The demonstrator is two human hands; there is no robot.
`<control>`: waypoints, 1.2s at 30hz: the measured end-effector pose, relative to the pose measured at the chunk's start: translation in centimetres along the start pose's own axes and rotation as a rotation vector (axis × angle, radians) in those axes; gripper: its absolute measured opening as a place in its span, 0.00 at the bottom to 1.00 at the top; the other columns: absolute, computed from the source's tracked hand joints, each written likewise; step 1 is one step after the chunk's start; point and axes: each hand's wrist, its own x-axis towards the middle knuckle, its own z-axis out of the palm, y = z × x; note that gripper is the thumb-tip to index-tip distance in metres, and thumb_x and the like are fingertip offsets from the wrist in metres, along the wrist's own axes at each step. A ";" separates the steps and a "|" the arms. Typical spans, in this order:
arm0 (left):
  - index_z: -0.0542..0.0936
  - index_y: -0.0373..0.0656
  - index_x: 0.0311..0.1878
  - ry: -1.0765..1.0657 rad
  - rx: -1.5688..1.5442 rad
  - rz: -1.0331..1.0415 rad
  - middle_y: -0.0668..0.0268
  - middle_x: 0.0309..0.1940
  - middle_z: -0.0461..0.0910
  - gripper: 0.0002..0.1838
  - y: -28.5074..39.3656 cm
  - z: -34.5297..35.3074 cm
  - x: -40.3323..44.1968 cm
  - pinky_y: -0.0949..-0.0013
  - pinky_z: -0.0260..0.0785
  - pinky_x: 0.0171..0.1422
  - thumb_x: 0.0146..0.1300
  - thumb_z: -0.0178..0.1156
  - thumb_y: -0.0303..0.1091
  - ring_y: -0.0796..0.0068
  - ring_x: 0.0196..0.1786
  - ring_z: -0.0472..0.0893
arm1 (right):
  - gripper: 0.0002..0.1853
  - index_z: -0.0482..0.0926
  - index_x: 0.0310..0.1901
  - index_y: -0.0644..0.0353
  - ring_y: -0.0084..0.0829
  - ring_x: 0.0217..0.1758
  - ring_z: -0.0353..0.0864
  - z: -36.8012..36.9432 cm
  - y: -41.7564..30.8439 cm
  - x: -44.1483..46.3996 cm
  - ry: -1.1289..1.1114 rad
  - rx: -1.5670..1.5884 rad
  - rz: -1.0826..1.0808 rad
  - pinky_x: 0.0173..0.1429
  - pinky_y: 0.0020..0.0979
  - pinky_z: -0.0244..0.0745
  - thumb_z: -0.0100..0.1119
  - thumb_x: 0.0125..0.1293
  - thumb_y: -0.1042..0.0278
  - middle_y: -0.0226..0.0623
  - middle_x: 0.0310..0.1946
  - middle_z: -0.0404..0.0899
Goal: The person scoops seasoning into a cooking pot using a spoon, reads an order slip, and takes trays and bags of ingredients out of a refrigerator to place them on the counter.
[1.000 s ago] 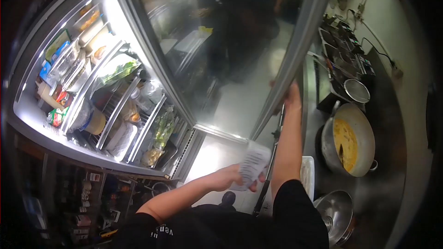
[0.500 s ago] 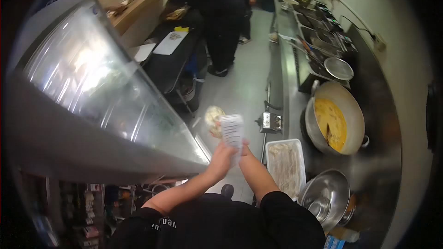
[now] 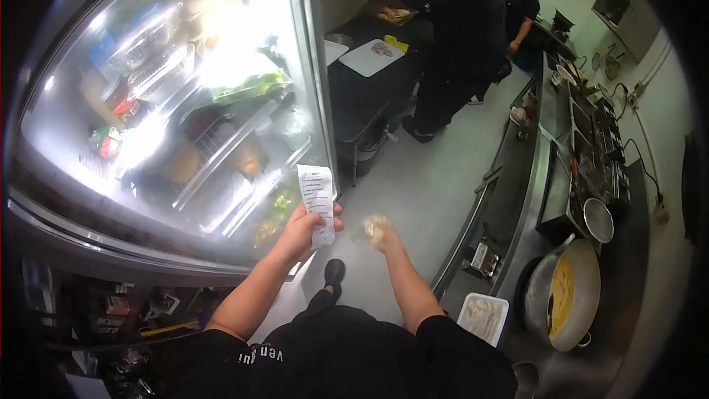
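Observation:
A printed paper slip (image 3: 316, 186) with lines of text is pinched in my left hand (image 3: 298, 232), held upright in front of the lit glass-fronted fridge (image 3: 319, 96). My right hand (image 3: 390, 239) is closed around a pale, whitish bundle (image 3: 375, 228), smeared by motion, perhaps in clear plastic. That hand hangs over the floor, apart from the left one. Packs, clear containers and leafy greens (image 3: 255, 87) show behind the fridge glass.
On the steel counter at right stand a large pan (image 3: 587, 292) of yellow liquid, a white tray (image 3: 484, 318) and a round strainer (image 3: 598, 220). A person in black (image 3: 465, 29) works at a dark table with a white board (image 3: 362, 61); another person (image 3: 519, 7) stands farther back.
My hands have separated: the slip has moved left with my left hand, the pale bundle right with my right. The view has turned, showing more of the lit fridge's contents.

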 end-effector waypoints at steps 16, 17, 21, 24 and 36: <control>0.64 0.34 0.60 -0.070 -0.142 -0.156 0.56 0.50 0.76 0.24 6.2 -2.4 15.7 0.57 0.75 0.54 0.57 0.46 0.20 0.58 0.48 0.80 | 0.37 0.49 0.72 0.49 0.57 0.66 0.63 32.6 -26.8 8.0 0.027 -1.067 -0.317 0.55 0.61 0.70 0.57 0.66 0.59 0.52 0.68 0.58; 0.63 0.35 0.61 -0.080 -0.148 -0.163 0.57 0.51 0.76 0.24 6.2 -2.4 16.5 0.57 0.75 0.54 0.59 0.46 0.20 0.57 0.50 0.80 | 0.36 0.52 0.72 0.48 0.55 0.63 0.68 30.3 -23.9 7.8 -0.018 -1.191 -0.270 0.54 0.62 0.70 0.56 0.67 0.54 0.49 0.66 0.62; 0.65 0.35 0.59 -0.150 -0.182 -0.195 0.55 0.51 0.75 0.28 6.3 -1.5 18.1 0.51 0.73 0.58 0.50 0.46 0.20 0.55 0.52 0.79 | 0.33 0.57 0.70 0.51 0.50 0.59 0.72 13.7 -12.8 7.5 -0.203 -1.269 0.331 0.53 0.59 0.73 0.52 0.66 0.48 0.42 0.64 0.65; 0.65 0.33 0.59 -0.237 -0.164 -0.262 0.54 0.52 0.73 0.31 5.8 -0.8 18.9 0.47 0.72 0.59 0.44 0.44 0.19 0.52 0.54 0.77 | 0.34 0.57 0.69 0.56 0.48 0.55 0.76 4.5 -6.3 0.6 -0.015 -1.439 0.501 0.52 0.53 0.76 0.50 0.67 0.48 0.43 0.61 0.68; 0.61 0.34 0.64 -0.739 -0.123 -0.359 0.48 0.58 0.70 0.36 2.0 10.1 9.0 0.45 0.68 0.63 0.44 0.44 0.16 0.43 0.59 0.74 | 0.29 0.61 0.66 0.60 0.42 0.50 0.80 -5.5 -2.1 -20.7 0.205 -0.866 0.120 0.49 0.42 0.78 0.50 0.70 0.52 0.45 0.56 0.72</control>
